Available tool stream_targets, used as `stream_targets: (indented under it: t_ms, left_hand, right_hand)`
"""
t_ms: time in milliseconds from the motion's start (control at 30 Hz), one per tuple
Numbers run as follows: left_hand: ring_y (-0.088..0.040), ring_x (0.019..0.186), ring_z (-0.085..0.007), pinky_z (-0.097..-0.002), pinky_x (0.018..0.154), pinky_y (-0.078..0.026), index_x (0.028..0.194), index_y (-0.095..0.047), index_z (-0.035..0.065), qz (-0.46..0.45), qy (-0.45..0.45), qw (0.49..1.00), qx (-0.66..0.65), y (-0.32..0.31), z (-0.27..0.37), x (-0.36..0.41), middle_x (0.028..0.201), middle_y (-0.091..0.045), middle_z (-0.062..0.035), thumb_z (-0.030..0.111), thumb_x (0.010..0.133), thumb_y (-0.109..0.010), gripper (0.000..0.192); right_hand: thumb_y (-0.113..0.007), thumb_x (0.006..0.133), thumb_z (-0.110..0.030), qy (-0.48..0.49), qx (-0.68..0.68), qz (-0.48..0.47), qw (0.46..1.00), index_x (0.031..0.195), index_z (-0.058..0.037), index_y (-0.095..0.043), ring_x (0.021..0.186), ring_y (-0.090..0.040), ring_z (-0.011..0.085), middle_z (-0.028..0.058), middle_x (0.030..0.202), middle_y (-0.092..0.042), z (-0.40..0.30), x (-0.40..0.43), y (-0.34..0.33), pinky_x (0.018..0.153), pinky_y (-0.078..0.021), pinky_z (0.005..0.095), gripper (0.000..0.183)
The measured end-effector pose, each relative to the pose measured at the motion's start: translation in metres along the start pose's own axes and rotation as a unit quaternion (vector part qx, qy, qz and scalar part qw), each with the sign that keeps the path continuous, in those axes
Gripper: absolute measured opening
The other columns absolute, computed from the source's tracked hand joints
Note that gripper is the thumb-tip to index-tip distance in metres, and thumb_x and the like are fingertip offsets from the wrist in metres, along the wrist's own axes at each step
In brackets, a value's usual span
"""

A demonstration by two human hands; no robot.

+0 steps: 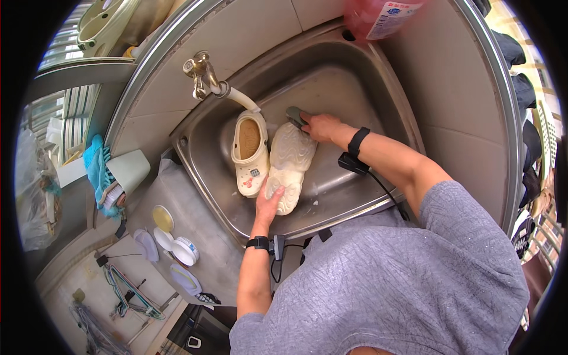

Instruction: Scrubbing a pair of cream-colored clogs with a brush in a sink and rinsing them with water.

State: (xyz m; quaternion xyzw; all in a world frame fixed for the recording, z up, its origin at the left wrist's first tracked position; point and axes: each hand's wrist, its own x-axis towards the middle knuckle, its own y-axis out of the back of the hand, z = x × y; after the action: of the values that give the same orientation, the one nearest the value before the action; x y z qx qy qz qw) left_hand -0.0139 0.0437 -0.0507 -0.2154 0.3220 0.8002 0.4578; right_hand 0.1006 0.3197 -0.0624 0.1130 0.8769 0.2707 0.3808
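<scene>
In the metal sink, a cream foam clog (290,157) lies sole up, its wavy tread facing me. My left hand (268,202) grips its lower end, thumb on the tread. My right hand (323,127) holds a grey-green scrubbing brush (294,116) against the upper end of the sole; its bristles are mostly hidden. Directly to the left, a matching clog (249,155) rests upright with its opening toward the tap and small charms on its toe. A pale hose (243,98) on the tap ends just above that clog's heel.
The stainless steel sink (355,95) has a raised rim all round. A brass-coloured tap (200,73) juts from the tiled wall. A red plastic container (381,20) stands at the back right corner. Left of the sink are a tilted cup with a brush (128,171) and a round white tub (185,251).
</scene>
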Motion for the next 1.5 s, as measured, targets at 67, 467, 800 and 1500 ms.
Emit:
stream_targets:
  t_ms: [67, 467, 800, 1500]
  left_hand:
    - [-0.049, 0.115, -0.0191, -0.0289, 0.098, -0.037, 0.137, -0.035, -0.0009, 0.003, 0.0, 1.0, -0.018, 0.003, -0.011, -0.002, 0.126, -0.052, -0.0146, 0.029, 0.079, -0.07, 0.074]
    - [-0.047, 0.116, -0.0192, -0.0292, 0.099, -0.035, 0.137, -0.035, -0.0005, 0.009, 0.008, 1.0, 0.006, 0.002, -0.015, -0.001, 0.127, -0.05, -0.0128, 0.031, 0.082, -0.067, 0.072]
    - [-0.043, 0.12, -0.0215, -0.0295, 0.102, -0.033, 0.141, -0.025, -0.001, -0.03, 0.04, 0.998, 0.037, 0.002, 0.006, -0.012, 0.133, -0.045, -0.0155, 0.034, 0.085, -0.064, 0.077]
    - [-0.053, 0.113, -0.0249, -0.0314, 0.093, -0.042, 0.131, -0.039, -0.0042, -0.138, -0.023, 0.98, 0.14, -0.03, 0.138, 0.118, 0.125, -0.052, -0.018, 0.024, 0.066, -0.076, 0.079]
  right_hand:
    - [-0.045, 0.091, -0.04, 0.025, -0.023, -0.028, 0.999, 0.137, -0.0208, -0.036, 0.095, -0.06, 0.0376, 0.0196, 0.103, -0.063, -0.008, -0.007, 0.0, 0.081, -0.0471, 0.0455, 0.05]
    - [-0.044, 0.092, -0.034, -0.017, -0.001, -0.038, 0.999, 0.13, -0.0151, -0.043, 0.106, -0.057, 0.0328, 0.016, 0.111, -0.061, -0.027, 0.003, 0.004, 0.085, -0.0455, 0.0433, 0.042]
    - [-0.044, 0.092, -0.042, -0.007, -0.022, -0.022, 0.999, 0.142, -0.0269, -0.029, 0.104, -0.058, 0.0334, 0.0156, 0.11, -0.062, 0.004, -0.012, -0.017, 0.087, -0.0447, 0.0429, 0.054]
    - [-0.053, 0.088, -0.036, -0.053, 0.39, 0.061, 0.917, 0.132, -0.0014, -0.043, 0.116, -0.051, 0.0332, 0.0216, 0.124, -0.054, 0.052, -0.062, -0.037, 0.097, -0.0386, 0.0354, 0.057]
